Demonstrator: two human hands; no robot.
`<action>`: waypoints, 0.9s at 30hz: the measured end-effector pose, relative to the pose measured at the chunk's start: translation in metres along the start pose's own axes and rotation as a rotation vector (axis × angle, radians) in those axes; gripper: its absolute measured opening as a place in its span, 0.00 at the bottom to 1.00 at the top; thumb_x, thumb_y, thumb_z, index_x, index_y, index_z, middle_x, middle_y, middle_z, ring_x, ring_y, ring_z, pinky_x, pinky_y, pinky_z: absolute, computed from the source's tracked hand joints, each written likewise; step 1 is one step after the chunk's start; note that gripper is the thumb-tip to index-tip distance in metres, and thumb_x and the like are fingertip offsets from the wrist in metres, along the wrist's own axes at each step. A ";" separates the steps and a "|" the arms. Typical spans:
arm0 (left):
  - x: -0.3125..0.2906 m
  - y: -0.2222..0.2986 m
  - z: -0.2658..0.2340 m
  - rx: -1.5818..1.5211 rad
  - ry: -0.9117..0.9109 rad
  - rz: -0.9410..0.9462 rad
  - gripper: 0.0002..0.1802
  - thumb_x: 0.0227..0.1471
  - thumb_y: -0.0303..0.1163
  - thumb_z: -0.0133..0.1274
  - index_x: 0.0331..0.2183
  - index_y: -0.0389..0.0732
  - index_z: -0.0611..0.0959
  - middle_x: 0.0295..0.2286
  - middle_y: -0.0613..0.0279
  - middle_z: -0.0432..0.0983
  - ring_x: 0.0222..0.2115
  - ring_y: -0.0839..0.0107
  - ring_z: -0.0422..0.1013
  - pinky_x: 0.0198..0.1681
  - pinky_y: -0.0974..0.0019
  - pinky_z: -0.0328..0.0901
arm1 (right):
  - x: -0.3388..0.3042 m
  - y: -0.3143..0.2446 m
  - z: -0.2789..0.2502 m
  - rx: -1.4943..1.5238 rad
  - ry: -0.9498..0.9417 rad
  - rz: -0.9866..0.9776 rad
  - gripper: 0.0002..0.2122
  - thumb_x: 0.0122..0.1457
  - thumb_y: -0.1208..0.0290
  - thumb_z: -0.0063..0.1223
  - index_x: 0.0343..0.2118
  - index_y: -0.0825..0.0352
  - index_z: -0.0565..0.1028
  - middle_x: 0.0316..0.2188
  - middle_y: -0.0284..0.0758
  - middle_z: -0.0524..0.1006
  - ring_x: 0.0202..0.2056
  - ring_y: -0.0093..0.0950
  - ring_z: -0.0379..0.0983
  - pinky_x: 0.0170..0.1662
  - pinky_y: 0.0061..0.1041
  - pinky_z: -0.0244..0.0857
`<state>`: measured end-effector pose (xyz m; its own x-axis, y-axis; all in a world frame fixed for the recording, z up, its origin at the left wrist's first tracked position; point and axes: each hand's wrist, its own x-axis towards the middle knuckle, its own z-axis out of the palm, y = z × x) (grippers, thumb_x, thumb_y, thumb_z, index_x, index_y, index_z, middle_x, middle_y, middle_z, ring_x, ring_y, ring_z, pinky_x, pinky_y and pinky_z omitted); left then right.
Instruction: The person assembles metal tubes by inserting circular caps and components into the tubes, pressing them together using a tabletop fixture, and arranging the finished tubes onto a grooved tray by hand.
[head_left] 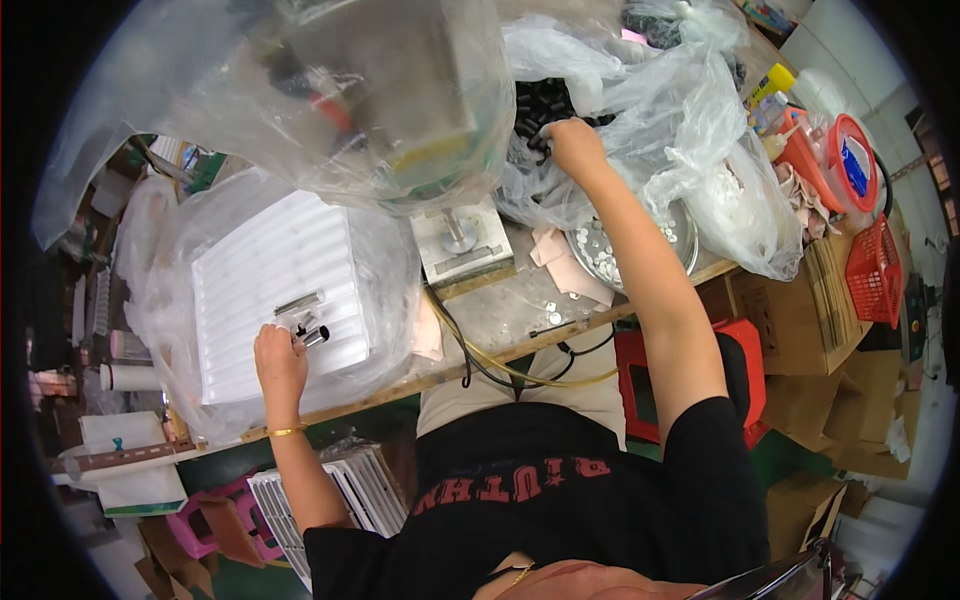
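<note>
Left hand [280, 362] closed on a short metal tube [312, 336] over the ribbed white tray [250, 300]: probably light, rigid, slippery; best gripped mid-length. Right hand [575, 145] reaches among black parts [545, 100]; grip unclear.

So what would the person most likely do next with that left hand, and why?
Probably lay the shiny metal tube into a groove of the white ribbed tray, beside the tube already lying there. The left hand holds it just over the tray, while the right hand reaches into the bag of black parts.
</note>
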<state>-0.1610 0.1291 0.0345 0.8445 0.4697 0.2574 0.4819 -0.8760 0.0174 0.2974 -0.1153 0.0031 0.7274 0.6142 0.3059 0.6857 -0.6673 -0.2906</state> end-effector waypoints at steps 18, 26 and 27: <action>0.085 0.199 0.090 -0.508 0.321 0.171 0.07 0.31 0.23 0.54 0.20 0.33 0.74 0.28 0.45 0.71 0.41 0.43 0.64 0.43 0.49 0.59 | -0.001 -0.013 0.000 -0.089 0.245 -0.369 0.09 0.51 0.67 0.55 0.32 0.66 0.78 0.27 0.35 0.78 0.34 0.33 0.73 0.34 0.33 0.65; 0.072 0.207 0.088 -0.498 0.275 0.220 0.07 0.31 0.26 0.55 0.20 0.34 0.76 0.27 0.48 0.72 0.43 0.49 0.64 0.44 0.50 0.57 | -0.112 -0.118 -0.030 0.769 0.154 -0.287 0.10 0.51 0.70 0.56 0.35 0.67 0.76 0.25 0.40 0.76 0.28 0.37 0.71 0.32 0.29 0.65; 0.072 0.207 0.089 -0.508 0.277 0.223 0.07 0.31 0.26 0.54 0.20 0.34 0.76 0.27 0.48 0.72 0.43 0.48 0.64 0.45 0.50 0.57 | -0.112 -0.121 -0.033 0.765 0.155 -0.270 0.10 0.51 0.70 0.56 0.35 0.67 0.76 0.25 0.40 0.76 0.28 0.37 0.71 0.32 0.29 0.65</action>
<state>0.0205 -0.0085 -0.0290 0.7874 0.2828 0.5477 0.0715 -0.9245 0.3745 0.1325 -0.1170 0.0336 0.5613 0.6101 0.5592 0.7055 0.0006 -0.7087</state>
